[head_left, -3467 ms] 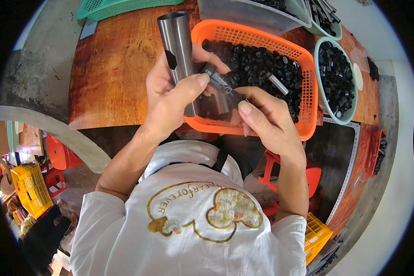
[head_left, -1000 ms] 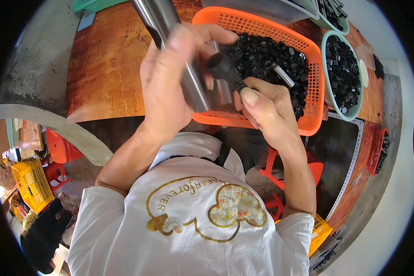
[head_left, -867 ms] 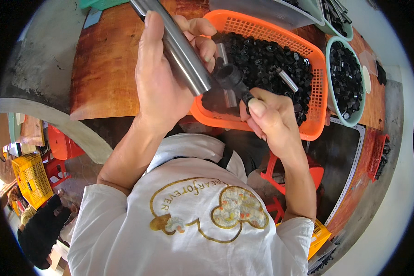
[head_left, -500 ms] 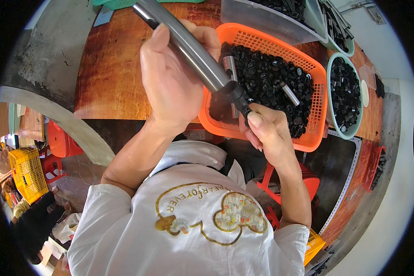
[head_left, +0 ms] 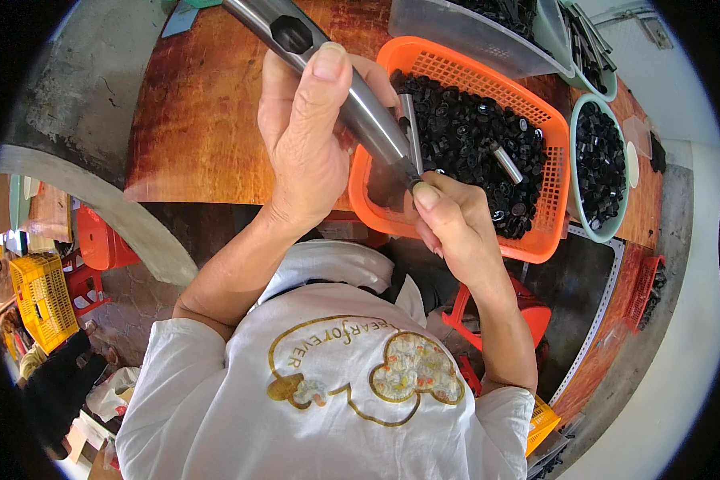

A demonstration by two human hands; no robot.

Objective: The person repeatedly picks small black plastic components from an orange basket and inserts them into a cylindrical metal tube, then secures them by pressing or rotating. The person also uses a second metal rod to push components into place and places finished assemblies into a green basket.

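A grey metal tube slants from the upper left down toward the orange basket. An oval opening with a dark inside shows in its upper side. My left hand is wrapped round the tube, with the thumb lying along its top. At the tube's lower end, my right hand pinches a small black plastic part between thumb and fingers. How far this part sits inside the tube, I cannot tell. Just beyond both hands, the basket holds many small black plastic pieces.
Two short metal tubes, one upright-looking tube and one lying tube, rest among the black pieces. Right of the basket stands a pale green basin of black parts. A clear bin is behind. A red stool stands below the table.
The tube has turned, bringing its oval opening into view. My left thumb now lies across the top. Less of the black part shows at the lower end, and my right hand has shifted slightly left.
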